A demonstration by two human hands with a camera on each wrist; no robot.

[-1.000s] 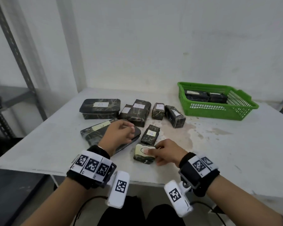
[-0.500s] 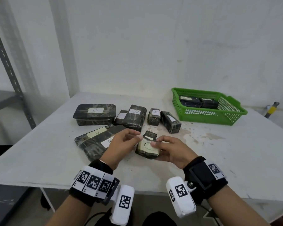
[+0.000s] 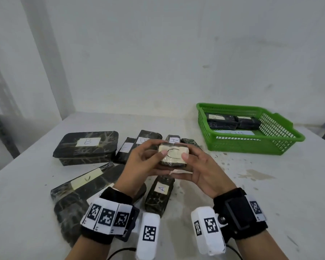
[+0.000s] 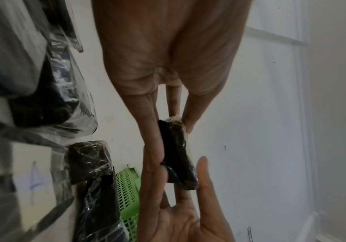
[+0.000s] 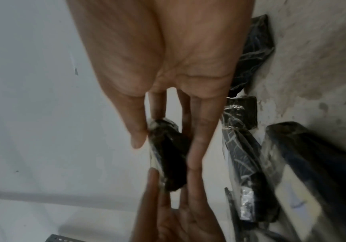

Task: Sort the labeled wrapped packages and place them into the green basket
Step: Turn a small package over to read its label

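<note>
A small dark wrapped package with a pale label marked C (image 3: 174,153) is lifted above the table, held between both hands. My left hand (image 3: 146,162) pinches its left end with thumb on the label. My right hand (image 3: 197,166) pinches its right end the same way. In the left wrist view the package (image 4: 176,150) sits between thumb and fingers; the right wrist view shows the package (image 5: 167,155) likewise. The green basket (image 3: 251,145) stands at the back right with two wrapped packages (image 3: 231,121) inside.
On the white table (image 3: 270,194) lie a large package marked B (image 3: 86,147), a long one with a pale label (image 3: 83,182), one marked A (image 3: 159,194), and several more behind my hands (image 3: 128,149). A wall rises behind the table.
The C package left the table's front edge and rose between both hands, label facing me. The left hand came off the long package to join the right.
</note>
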